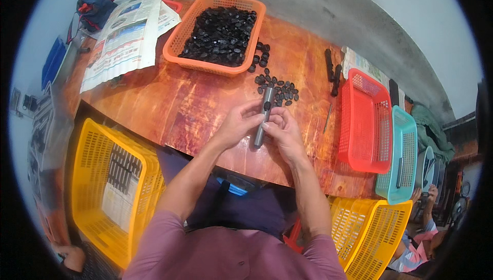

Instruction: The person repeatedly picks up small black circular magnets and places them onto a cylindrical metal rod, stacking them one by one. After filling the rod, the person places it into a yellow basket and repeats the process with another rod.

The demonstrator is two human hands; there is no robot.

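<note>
Over the table's front part I hold a grey metal tube upright but slightly tilted. My left hand is closed on its left side, thumb against the metal. From the right, my right hand grips the same tube with bent fingers. A small black oval piece sits on the tube's face, just above my thumbs. Just beyond the tube, several loose black oval pieces lie scattered on the wooden table. Farther back stands an orange basket heaped with black pieces.
Newspaper covers the table's left end. To the right lie black-handled tools and a thin rod, then a red basket and a teal basket. Yellow crates flank me below. Another person's hand shows far right.
</note>
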